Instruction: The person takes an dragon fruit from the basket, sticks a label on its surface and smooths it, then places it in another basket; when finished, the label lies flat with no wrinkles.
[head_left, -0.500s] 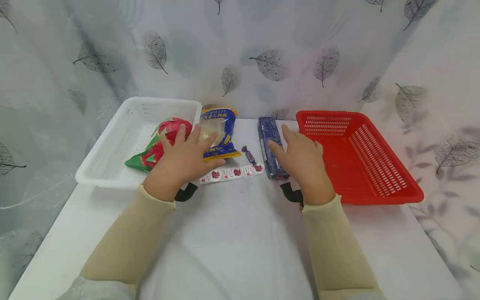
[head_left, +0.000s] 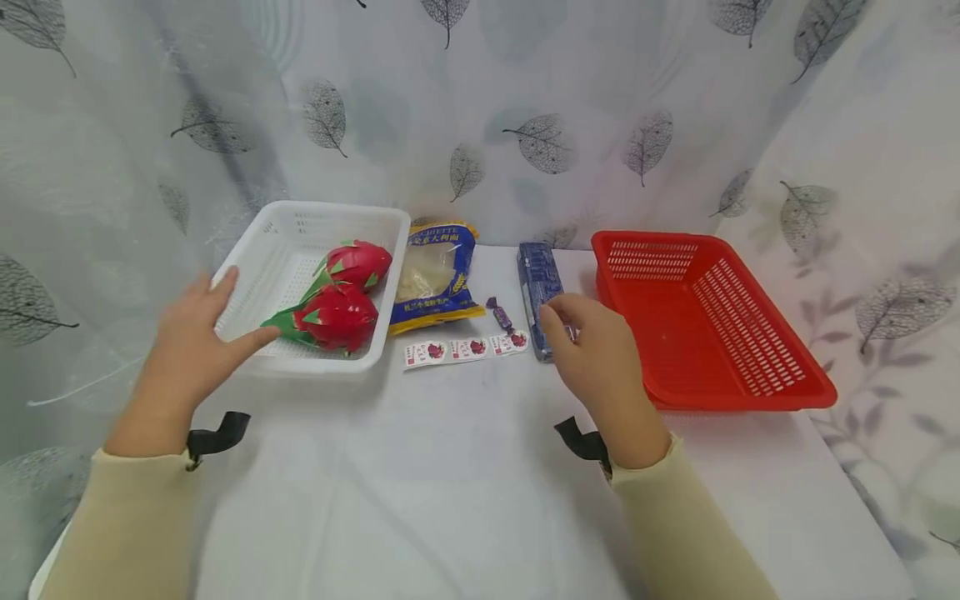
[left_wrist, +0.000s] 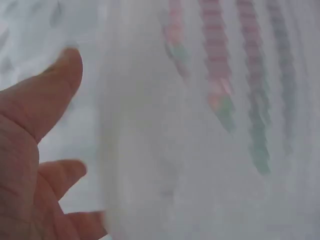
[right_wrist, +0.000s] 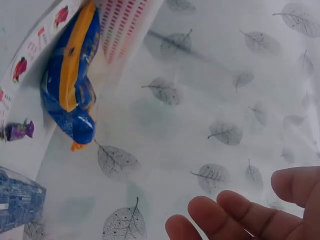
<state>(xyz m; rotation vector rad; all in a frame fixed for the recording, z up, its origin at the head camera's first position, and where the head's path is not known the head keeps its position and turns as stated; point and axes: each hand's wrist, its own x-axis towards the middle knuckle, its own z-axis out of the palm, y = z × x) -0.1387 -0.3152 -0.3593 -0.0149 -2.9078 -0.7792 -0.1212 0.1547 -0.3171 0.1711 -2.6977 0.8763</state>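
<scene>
My left hand [head_left: 187, 346] is at the left side of a white plastic basket [head_left: 300, 367], thumb spread from the fingers. In the left wrist view the fingers lie beside the blurred basket wall [left_wrist: 145, 150]; whether they touch it I cannot tell. Inside the basket are two red dragon fruits with green tips, a front one [head_left: 341, 317] and a rear one [head_left: 358, 262]. My right hand [head_left: 600, 358], fingers loosely bent and holding nothing, hovers by the near end of a dark blue oblong package [head_left: 537, 283], partly covering it in the head view.
Right of the white basket lies a blue and yellow pasta bag [head_left: 420, 319]. A strip of dragon fruit stickers [head_left: 457, 351] and a purple wrapped candy [head_left: 502, 318] lie nearby. A red basket [head_left: 720, 333] stands at the right. Behind hangs a leaf-patterned curtain [head_left: 540, 142].
My left hand has moved left, from over the basket's right side to its left side, uncovering the dragon fruits and pasta bag. The right hand has drawn slightly back, its fingers more bent.
</scene>
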